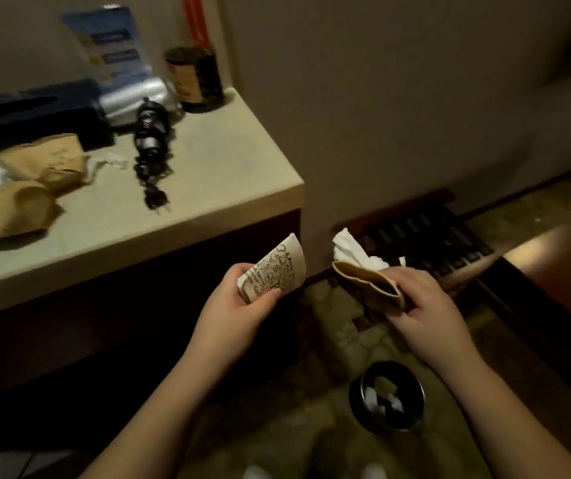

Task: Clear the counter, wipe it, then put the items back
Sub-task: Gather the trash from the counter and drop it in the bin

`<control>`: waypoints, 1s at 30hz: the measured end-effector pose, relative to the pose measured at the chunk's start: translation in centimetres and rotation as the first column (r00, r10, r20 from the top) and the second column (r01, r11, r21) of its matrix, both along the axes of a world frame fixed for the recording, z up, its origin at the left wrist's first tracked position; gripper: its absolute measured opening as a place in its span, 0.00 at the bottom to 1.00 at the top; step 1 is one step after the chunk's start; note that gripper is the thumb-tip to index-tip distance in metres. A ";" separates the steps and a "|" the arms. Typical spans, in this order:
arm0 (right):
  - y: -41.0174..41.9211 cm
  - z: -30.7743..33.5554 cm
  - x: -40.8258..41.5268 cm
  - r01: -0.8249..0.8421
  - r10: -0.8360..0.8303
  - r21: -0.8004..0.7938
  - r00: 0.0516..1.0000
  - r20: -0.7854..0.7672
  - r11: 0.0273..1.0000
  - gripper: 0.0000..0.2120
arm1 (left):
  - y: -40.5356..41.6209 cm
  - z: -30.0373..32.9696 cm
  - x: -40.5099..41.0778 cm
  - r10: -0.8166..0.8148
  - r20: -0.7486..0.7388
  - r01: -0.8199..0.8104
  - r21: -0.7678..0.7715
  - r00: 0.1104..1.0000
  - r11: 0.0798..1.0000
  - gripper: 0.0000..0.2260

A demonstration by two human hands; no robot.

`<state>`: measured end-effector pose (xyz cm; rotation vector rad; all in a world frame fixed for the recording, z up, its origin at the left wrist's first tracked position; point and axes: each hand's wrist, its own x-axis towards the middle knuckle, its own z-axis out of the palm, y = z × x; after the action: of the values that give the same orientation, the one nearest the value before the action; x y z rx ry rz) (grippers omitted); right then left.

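My left hand (242, 299) grips a crumpled printed paper bag (279, 271) below the counter's front corner. My right hand (426, 305) holds a tan paper bag (367, 281) with white tissue (349, 250) sticking out of its top. Both hands are off the pale counter (215, 167), over the floor and above a round black bin (386, 395) that has white paper in it. On the counter lie two more crumpled tan bags (42, 160) (11, 212) at the left, and a coiled black cord with a plug (151, 146).
At the back of the counter sit a dark tissue box (28, 112), a silver hair dryer body (139, 98), a dark jar (194, 77) and a blue leaflet (111, 46). A dark floor grille (426, 236) lies by the wall. A wooden edge (553, 264) runs at the right.
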<state>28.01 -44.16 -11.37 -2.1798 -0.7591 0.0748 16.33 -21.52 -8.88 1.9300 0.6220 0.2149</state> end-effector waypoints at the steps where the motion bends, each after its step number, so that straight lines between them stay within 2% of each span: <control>1: -1.7 -1.0 0.5 0.023 -0.023 -0.045 1.000 -0.006 0.999 0.14 | -1.3 -0.9 0.9 -0.013 -0.023 0.013 -0.002 1.000 1.000 0.11; 4: -6.5 -3.9 2.0 0.089 -0.094 -0.104 0.995 -0.041 0.991 0.16 | -5.3 -3.8 3.5 -0.050 -0.107 0.052 0.010 0.993 0.999 0.10; 9: -12.6 -10.4 3.8 0.174 -0.214 -0.177 0.945 -0.245 0.969 0.15 | -10.9 -10.1 6.8 -0.083 -0.265 0.091 0.019 0.961 0.996 0.11; 15: -17.9 -19.6 4.9 0.226 -0.316 -0.241 0.832 -0.457 0.944 0.09 | -16.4 -19.1 9.4 -0.134 -0.424 0.139 -0.020 0.895 0.990 0.11; 20: -21.4 -26.6 5.0 0.225 -0.408 -0.365 0.711 -0.572 0.903 0.06 | -19.7 -25.9 10.8 -0.169 -0.549 0.166 -0.057 0.818 0.985 0.09; 25: -23.4 -33.0 4.7 0.262 -0.505 -0.443 0.597 -0.623 0.857 0.06 | -21.8 -32.9 11.2 -0.178 -0.628 0.131 -0.121 0.757 0.984 0.12; 30: -23.4 -39.5 5.7 0.167 -0.529 -0.535 0.546 -0.650 0.828 0.08 | -23.2 -40.2 12.0 -0.163 -0.676 0.054 -0.180 0.718 0.982 0.14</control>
<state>33.67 -67.54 -50.85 -2.3120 0.2645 1.0041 28.29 -44.74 -49.04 1.8643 0.9720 -0.6568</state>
